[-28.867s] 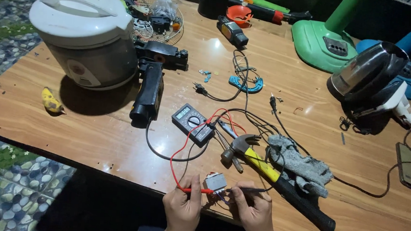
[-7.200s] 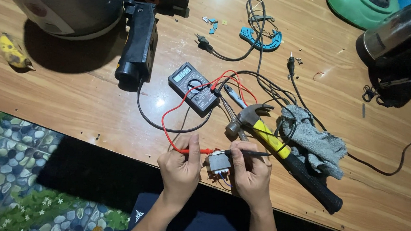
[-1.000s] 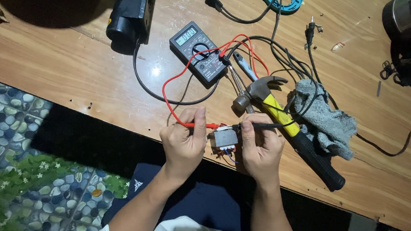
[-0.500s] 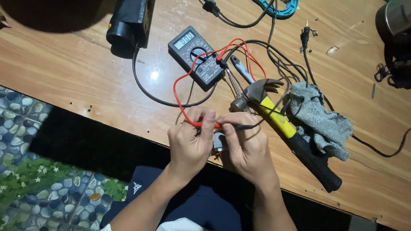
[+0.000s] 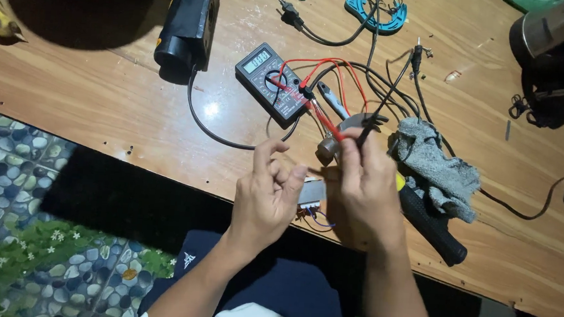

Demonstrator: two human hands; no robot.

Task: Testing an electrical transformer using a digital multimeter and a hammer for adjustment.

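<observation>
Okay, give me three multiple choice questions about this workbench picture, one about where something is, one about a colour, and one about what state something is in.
1. Where does the grey cloth lie?
A. right of the right hand
B. on the multimeter
C. on the floor

2. What colours are the two probes held in the right hand?
A. both blue
B. red and black
C. both yellow

3. How is the left hand?
A. flat on the table
B. gripping the hammer
C. raised, fingers loosely curled, holding nothing visible

Answers: 1 A, the cloth lies across the hammer handle beside that hand. 2 B, one lead of each colour runs from the multimeter. 3 C, no probe shows in it.
</observation>
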